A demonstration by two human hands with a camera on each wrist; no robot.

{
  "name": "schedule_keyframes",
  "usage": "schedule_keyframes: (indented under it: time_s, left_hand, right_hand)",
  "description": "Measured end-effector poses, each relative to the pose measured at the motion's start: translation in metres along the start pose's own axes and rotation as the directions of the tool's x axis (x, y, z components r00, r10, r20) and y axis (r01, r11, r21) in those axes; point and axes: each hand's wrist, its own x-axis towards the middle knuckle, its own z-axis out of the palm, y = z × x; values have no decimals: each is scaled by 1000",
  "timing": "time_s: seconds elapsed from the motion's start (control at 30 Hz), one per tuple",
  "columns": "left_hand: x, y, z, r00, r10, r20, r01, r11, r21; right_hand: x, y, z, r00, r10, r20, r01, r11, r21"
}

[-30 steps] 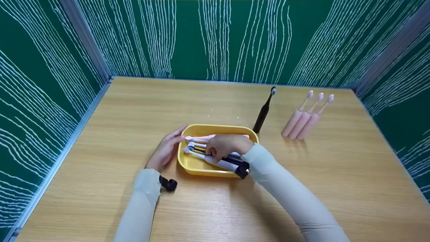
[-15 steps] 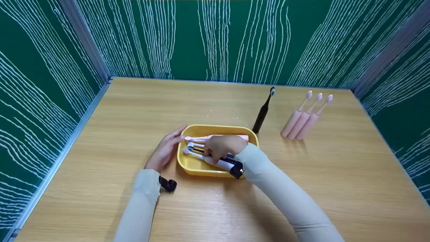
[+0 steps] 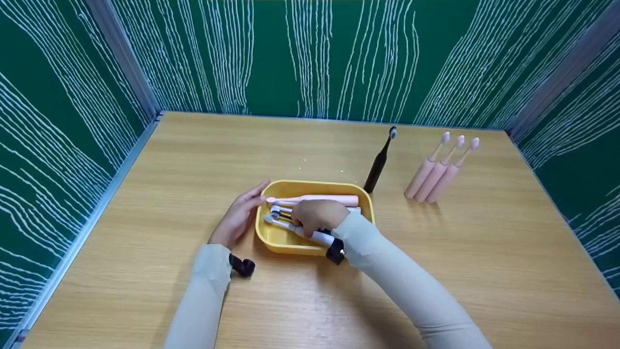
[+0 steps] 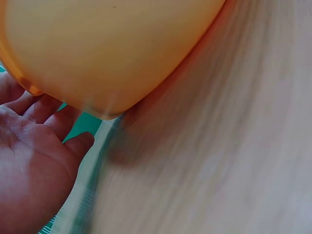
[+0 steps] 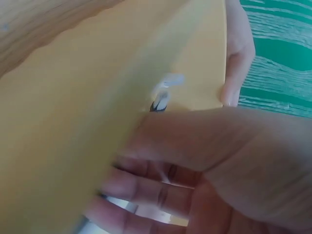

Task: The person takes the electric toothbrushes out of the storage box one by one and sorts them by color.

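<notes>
I judge this partway: 3 pink toothbrushes point(image 3: 437, 181) and 1 black toothbrush point(image 3: 378, 167) stand outside the yellow bin point(image 3: 290, 249); others lie inside, where the right hand point(image 3: 317, 214) curls round a dark-necked toothbrush point(image 3: 285, 216); the left hand point(image 3: 236, 217) touches the bin, fingers extended

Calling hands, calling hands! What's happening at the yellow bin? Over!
Left hand touching yellow bin. Right hand over electric toothbrushes inside, grip hidden. Possible obstacle: upright black electric toothbrush by bin's far right corner.
</notes>
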Motion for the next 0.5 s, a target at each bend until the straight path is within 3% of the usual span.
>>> schedule_keyframes:
  time_s: [0.3,0.5]
  left_hand:
    - [0,-1,0,1000,13,10,-13,1000,4]
    - [-1,0,-1,1000,12,11,-12,1000,8]
  right_hand:
    - [-2,3,0,1000,-15,23,14,1000,25]
    - [-6,7,-3,997,-73,40,71,996,48]
